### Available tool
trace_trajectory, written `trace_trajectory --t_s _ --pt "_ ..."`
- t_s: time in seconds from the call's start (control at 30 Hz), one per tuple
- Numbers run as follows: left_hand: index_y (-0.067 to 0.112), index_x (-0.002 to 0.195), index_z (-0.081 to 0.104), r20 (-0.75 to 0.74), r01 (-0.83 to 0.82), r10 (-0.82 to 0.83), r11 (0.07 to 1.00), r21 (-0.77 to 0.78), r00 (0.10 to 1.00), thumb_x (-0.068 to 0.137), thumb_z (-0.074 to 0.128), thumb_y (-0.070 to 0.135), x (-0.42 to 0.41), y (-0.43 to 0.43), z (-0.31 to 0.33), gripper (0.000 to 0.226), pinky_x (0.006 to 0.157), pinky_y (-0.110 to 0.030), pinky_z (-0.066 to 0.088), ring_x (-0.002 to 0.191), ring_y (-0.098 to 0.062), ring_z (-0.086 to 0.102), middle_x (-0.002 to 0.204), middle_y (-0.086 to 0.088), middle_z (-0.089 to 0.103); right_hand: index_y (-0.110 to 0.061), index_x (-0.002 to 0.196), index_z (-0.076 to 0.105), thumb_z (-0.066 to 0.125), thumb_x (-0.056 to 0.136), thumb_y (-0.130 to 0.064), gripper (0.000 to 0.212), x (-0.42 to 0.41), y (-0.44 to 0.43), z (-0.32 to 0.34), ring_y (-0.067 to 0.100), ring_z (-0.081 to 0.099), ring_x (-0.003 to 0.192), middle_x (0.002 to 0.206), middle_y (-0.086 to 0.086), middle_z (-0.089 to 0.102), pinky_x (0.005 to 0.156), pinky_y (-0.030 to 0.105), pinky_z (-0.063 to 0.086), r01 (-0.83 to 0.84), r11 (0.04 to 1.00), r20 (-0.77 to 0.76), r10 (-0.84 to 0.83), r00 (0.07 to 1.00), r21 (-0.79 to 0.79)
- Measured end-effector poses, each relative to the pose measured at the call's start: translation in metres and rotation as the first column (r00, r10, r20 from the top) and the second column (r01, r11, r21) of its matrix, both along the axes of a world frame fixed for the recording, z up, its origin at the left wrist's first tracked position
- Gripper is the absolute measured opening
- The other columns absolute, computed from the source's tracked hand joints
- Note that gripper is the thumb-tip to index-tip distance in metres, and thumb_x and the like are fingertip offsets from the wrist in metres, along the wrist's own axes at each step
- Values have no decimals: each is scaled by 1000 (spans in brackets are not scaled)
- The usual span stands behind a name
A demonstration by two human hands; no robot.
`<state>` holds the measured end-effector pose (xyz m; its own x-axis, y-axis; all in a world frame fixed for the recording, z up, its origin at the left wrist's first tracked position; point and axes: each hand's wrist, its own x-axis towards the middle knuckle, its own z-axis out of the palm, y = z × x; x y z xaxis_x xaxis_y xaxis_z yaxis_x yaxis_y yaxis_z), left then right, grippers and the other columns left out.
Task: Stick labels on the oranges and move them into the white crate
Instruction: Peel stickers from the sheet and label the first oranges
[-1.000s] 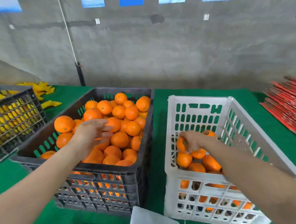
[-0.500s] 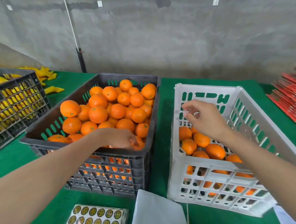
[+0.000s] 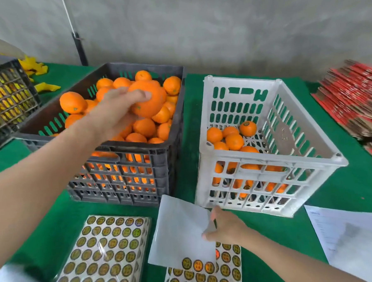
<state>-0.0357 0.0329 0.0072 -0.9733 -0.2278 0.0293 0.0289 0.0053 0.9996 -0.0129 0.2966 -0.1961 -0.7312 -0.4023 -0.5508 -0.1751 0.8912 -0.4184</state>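
Over the dark crate (image 3: 126, 165), the left hand (image 3: 114, 114) grips an orange (image 3: 148, 101); near right, the right hand (image 3: 226, 227) pinches the edge of a white sheet (image 3: 181, 231).

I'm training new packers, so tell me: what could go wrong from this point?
The left hand grips one orange above the heaped dark crate; a slip could knock others loose. The right hand is at the white sheet covering part of the label sheet; a label picked one-handed might fold onto itself.
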Motion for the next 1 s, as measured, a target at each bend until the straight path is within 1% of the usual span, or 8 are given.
trace_trajectory --t_s 0.1,0.2,0.33,0.47,0.57,0.7,0.77,1.0 --pt "14 114 56 -116 125 -116 989 77 986 73 68 10 33 20 -6 43 81 -32 57 95 -14 66 110 -6 65 -25 115 39 75 67 -33 60 9 -9 -9 15 54 95 103 -6 53 78 28 47 199 971 25 -198 980 -132" --pt "21 105 59 0 250 -251 967 -42 968 65 75 18 69 45 -37 44 69 -19 55 87 -6 69 91 9 73 -23 106 43 72 71 -13 47 19 -19 -9 15 61 83 93 2 62 73 27 49 300 914 75 -291 954 -272" --pt "14 105 62 343 278 -218 951 -137 914 82 69 27 102 69 -93 27 98 -37 47 103 -25 65 103 -7 71 -16 99 52 53 81 7 29 24 -21 8 13 51 64 77 4 52 54 20 45 417 773 155 -393 907 -478" --pt "15 117 60 536 285 -291 954 96 793 68 66 47 118 76 -129 59 117 -42 16 128 -23 43 128 -4 58 -17 86 54 51 87 10 27 24 -12 31 18 55 65 80 13 56 55 24 45 495 598 261 -437 861 -631" --pt "24 116 57 518 327 -379 925 194 766 58 65 58 116 83 -131 68 119 -43 4 137 -21 30 140 -1 46 -16 78 59 53 85 10 28 26 -13 43 21 58 75 82 10 64 68 34 47 476 556 254 -430 866 -681" --pt "23 122 53 446 326 -403 914 243 799 30 78 72 106 86 -129 108 115 -43 19 125 -25 46 131 -5 55 -12 75 64 51 85 13 29 31 -14 55 23 60 77 79 8 66 74 36 50 521 440 359 -401 843 -732" --pt "19 125 51 446 291 -376 924 248 812 47 77 63 103 86 -127 93 114 -45 25 120 -26 52 127 -7 59 -8 84 64 48 87 14 28 34 -9 61 23 63 79 85 9 67 73 31 53 562 376 449 -349 823 -737" --pt "16 113 53 449 207 -324 934 290 833 66 62 44 98 79 -131 56 84 -30 47 106 -25 59 116 -11 62 -11 85 66 66 81 6 17 52 11 72 17 63 60 72 8 64 65 32 58 448 586 391 -231 891 -675"
